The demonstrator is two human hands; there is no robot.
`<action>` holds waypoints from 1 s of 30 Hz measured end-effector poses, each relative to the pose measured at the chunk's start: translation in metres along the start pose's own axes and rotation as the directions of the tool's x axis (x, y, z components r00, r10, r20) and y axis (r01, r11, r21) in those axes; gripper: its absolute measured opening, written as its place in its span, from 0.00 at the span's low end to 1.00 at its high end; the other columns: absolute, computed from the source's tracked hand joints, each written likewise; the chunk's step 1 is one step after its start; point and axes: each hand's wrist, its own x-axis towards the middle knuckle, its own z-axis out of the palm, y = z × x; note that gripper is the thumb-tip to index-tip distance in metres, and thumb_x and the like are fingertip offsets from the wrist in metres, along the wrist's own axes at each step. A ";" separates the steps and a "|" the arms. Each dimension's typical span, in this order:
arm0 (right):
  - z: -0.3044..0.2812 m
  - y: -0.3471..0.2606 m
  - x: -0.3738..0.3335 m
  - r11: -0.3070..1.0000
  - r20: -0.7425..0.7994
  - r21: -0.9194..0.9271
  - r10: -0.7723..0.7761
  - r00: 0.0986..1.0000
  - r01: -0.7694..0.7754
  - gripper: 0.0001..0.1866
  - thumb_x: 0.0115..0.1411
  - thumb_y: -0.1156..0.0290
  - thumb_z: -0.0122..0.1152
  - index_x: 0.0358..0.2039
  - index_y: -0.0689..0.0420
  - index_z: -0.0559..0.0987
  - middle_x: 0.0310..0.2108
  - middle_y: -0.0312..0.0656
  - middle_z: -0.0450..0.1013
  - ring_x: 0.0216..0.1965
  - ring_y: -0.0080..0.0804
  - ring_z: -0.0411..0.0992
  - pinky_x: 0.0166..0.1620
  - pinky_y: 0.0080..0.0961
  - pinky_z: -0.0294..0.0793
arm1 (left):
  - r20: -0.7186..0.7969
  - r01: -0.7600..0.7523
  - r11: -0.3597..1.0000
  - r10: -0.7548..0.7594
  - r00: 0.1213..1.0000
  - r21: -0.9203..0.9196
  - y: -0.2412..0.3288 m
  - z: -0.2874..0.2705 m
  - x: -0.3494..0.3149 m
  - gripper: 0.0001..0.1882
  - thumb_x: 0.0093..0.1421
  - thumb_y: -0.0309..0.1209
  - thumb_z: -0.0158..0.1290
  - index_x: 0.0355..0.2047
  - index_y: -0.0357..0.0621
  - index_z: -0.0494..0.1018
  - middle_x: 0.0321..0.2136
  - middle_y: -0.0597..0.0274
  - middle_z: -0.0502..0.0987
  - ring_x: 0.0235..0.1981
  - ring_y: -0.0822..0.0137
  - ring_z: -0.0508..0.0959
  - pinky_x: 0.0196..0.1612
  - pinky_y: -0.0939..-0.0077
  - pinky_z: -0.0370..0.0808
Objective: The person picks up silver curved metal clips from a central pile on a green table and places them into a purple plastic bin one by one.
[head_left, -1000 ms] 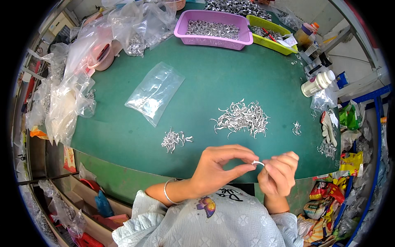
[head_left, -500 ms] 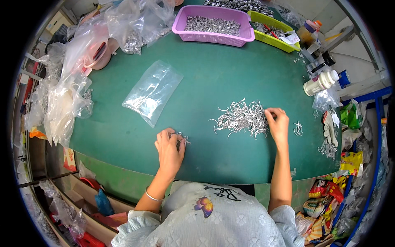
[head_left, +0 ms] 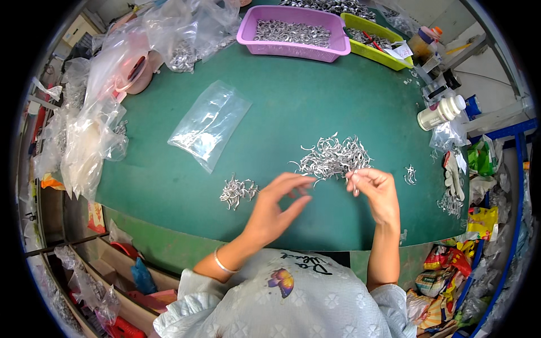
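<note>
A large pile of small curved silvery metal pieces (head_left: 332, 158) lies on the green table. At its near right edge, the thumb and fingers of my right hand (head_left: 376, 191) are pinched on a small curved metal piece (head_left: 356, 190). My left hand (head_left: 276, 208) hovers just left of that, thumb and fingers apart, with nothing visible in it and its fingertips near the pile's lower edge. A smaller heap of metal pieces (head_left: 237, 191) sits left of my left hand. Farther right is a tiny group of pieces (head_left: 410, 175).
A clear plastic bag (head_left: 211, 125) lies flat at mid-table. At the back stand a purple basket (head_left: 293, 49) and a yellow-green basket (head_left: 375, 52) with metal parts. Plastic bags (head_left: 90, 141) crowd the left edge. A white bottle (head_left: 441, 113) and a glove (head_left: 452, 173) are on the right.
My left hand has left the smaller heap, uncovering it, and moved right toward the large pile. My right hand has shifted left and nearer along the pile's edge.
</note>
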 end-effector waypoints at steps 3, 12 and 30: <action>0.012 -0.013 -0.017 0.999 0.122 0.006 0.033 0.992 -0.034 0.06 0.55 0.75 0.55 0.30 0.63 0.77 0.22 0.36 0.73 0.23 0.18 0.68 0.26 0.13 0.64 | 0.119 -0.032 0.985 0.052 0.992 -0.167 0.008 0.016 0.014 0.14 0.50 0.17 0.51 0.39 0.39 0.73 0.33 0.61 0.71 0.33 0.73 0.71 0.35 0.82 0.67; 0.023 -0.030 -0.039 0.966 0.202 0.194 0.129 0.971 -0.168 0.08 0.57 0.75 0.52 0.32 0.66 0.77 0.19 0.39 0.71 0.17 0.17 0.62 0.19 0.13 0.59 | 0.220 -0.035 0.966 0.094 0.971 -0.258 0.012 0.019 0.017 0.07 0.52 0.17 0.51 0.33 0.35 0.74 0.31 0.62 0.71 0.31 0.74 0.71 0.33 0.83 0.68; 0.045 -0.041 -0.062 0.800 -0.070 -0.250 -0.577 0.813 0.546 0.07 0.43 0.88 0.59 0.26 0.67 0.74 0.25 0.46 0.72 0.28 0.31 0.68 0.31 0.21 0.66 | 0.138 0.008 0.874 0.068 0.988 -0.486 0.027 0.016 0.003 0.07 0.51 0.18 0.52 0.32 0.33 0.74 0.33 0.58 0.73 0.35 0.70 0.72 0.38 0.79 0.70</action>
